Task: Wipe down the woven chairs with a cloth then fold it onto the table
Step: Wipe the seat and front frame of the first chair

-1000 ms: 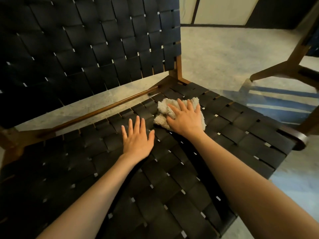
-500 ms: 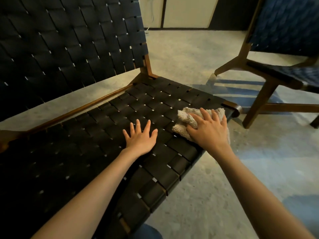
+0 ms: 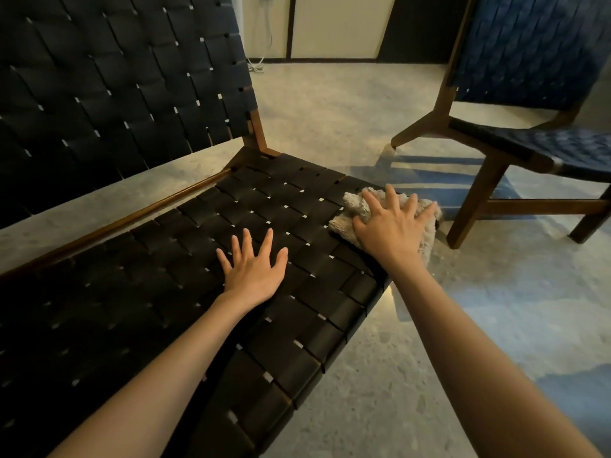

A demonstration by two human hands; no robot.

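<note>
A black woven chair (image 3: 271,206) with a wooden frame fills the left of the view, its seat in front of me and its back at upper left. A beige fluffy cloth (image 3: 352,209) lies bunched at the seat's right front corner, part of it hanging over the edge. My right hand (image 3: 390,226) presses flat on the cloth with fingers spread. My left hand (image 3: 254,266) rests flat on the seat's woven straps, fingers spread, a little left of the cloth and not touching it.
A second woven chair (image 3: 529,94), dark blue with a wooden frame, stands at the upper right on the speckled concrete floor (image 3: 463,342). A cream door and a white cable (image 3: 261,66) are at the far wall. No table is in view.
My right hand has slid the cloth across the seat from near the back to the right front corner. The view has swung right, bringing in the second chair. My left hand stays flat.
</note>
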